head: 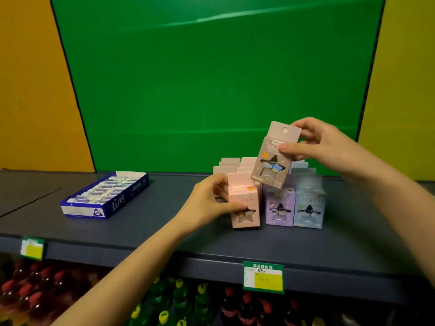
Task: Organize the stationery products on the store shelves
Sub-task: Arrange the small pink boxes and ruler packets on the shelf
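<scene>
Nearest, the left hand (pixel 207 202) curls fingers and thumb round the front pink cardboard box (pixel 247 198) standing on the grey shelf (pixel 164 208). Just above those fingers, the right hand (pixel 317 140) pinches a tilted taupe hang-tab box (pixel 267 170), not yet placed. The pastel box rows (pixel 280 205) look mostly formed.

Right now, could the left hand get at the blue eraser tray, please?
Probably yes: nothing stands between the left hand and the blue eraser tray, though it must first release the pink box.
</scene>
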`<state>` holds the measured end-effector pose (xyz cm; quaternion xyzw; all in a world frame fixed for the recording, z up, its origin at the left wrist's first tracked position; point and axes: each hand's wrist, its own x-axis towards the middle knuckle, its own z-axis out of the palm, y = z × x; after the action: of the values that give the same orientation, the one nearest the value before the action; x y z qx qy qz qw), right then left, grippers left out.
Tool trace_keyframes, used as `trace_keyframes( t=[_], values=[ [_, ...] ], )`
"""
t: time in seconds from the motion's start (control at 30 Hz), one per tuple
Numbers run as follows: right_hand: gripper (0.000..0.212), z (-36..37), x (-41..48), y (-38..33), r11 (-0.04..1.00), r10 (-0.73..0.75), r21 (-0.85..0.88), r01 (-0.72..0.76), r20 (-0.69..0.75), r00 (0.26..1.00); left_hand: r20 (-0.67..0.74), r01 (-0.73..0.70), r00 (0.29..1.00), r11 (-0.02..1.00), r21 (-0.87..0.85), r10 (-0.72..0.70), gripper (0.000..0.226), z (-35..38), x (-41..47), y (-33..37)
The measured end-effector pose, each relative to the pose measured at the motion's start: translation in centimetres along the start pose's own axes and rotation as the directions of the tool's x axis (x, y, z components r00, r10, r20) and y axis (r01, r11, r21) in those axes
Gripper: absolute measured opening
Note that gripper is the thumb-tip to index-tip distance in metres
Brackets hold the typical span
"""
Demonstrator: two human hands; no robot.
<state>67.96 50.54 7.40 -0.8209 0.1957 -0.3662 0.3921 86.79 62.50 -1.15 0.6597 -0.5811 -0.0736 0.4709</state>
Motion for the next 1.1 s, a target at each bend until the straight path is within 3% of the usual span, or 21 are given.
trace_keyframes(
  t=[0.23,0.4,0.53,0.67,0.77,0.93,1.1],
  values=[
    [0.038,-0.1,-1.6,-1.0,0.999,0.027,-0.014,-0.03,-0.15,0.988,0.025,-0.014,1.0,0.995,-0.096,0.017,0.045,1.2,1.8,-1.6],
    [0.038,1.1,-1.9,-1.7,1.0,0.012,-0.019,-0.016,-0.182,0.983,-0.058,-0.115,0.991,0.99,0.085,0.12,0.043,1.4,1.5,-2.1],
    [0.034,3.3,-1.3,-2.3,0.997,-0.03,-0.078,0.022,-0.101,0.994,-0.153,-0.116,0.978,0.981,0.157,0.14,0.035,-0.3,1.2,-3.0],
    [0.038,6.9,-0.6,-2.0,0.97,-0.082,-0.228,0.09,0.044,0.996,-0.255,-0.025,0.966,0.998,0.053,0.037,0.012,-3.5,1.0,-5.1],
    [0.041,9.7,0.0,-0.8,0.936,-0.116,-0.319,0.149,0.122,0.986,-0.213,0.087,0.972,0.994,-0.072,-0.101,0.016,-4.6,1.2,-6.2],
    [0.046,11.6,0.6,1.4,0.853,-0.134,-0.491,0.18,0.128,0.983,-0.123,0.184,0.971,0.968,-0.169,-0.206,0.026,-4.3,0.9,-6.9],
    [0.047,12.2,0.5,2.7,0.687,-0.182,-0.7,0.196,0.096,0.979,-0.039,0.25,0.963,0.942,-0.224,-0.265,0.028,-3.1,0.8,-6.7]
  ],
)
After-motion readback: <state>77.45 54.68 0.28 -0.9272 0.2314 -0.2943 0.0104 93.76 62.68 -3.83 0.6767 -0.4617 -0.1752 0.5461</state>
